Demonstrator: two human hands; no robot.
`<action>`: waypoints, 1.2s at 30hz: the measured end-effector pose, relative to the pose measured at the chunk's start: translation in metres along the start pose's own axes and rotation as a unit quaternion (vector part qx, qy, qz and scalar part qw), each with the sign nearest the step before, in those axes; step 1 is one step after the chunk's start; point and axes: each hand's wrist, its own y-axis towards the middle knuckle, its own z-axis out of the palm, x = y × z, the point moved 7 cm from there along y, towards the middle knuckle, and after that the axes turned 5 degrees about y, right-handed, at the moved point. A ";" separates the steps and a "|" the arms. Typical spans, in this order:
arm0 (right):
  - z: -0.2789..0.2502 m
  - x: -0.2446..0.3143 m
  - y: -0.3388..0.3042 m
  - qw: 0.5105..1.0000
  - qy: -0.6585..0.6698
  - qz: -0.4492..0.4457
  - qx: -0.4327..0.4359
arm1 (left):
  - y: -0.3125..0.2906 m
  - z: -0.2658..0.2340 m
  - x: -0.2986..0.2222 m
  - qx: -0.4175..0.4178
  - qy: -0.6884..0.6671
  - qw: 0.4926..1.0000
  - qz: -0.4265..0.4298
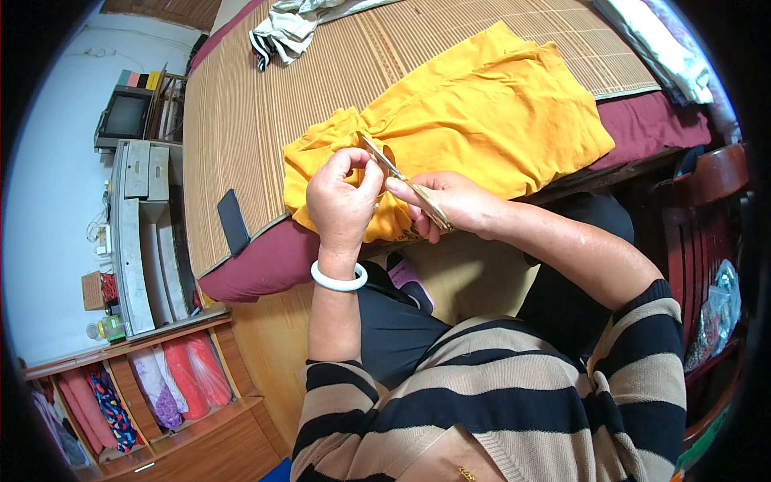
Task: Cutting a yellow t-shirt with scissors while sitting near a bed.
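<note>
Yellow cloth point(498, 112) spreads beneath and beyond both hands point(341, 201)

No words or numbers could be read clearly. Small dark marks, possibly lettering, stood on the pink part of the soft pink-and-black foot covering point(401, 277), but were too small to make out. A dark patterned patch, possibly print, showed along the lower edge of the crumpled bright-yellow cloth point(482, 120), equally unreadable.
</note>
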 end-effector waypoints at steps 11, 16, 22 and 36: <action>-0.012 0.007 0.002 0.985 -0.153 -0.023 -0.078 | -0.001 0.001 0.001 0.019 0.009 1.000 -0.012; -0.016 0.013 0.002 0.972 -0.207 -0.047 -0.103 | 0.001 -0.004 0.000 -0.016 -0.006 1.000 0.009; -0.013 0.014 0.001 0.971 -0.210 -0.058 -0.096 | 0.000 -0.006 0.002 -0.020 -0.034 0.999 -0.013; -0.012 0.006 0.006 0.992 -0.105 0.009 -0.070 | -0.002 0.000 0.005 0.021 -0.050 0.998 -0.025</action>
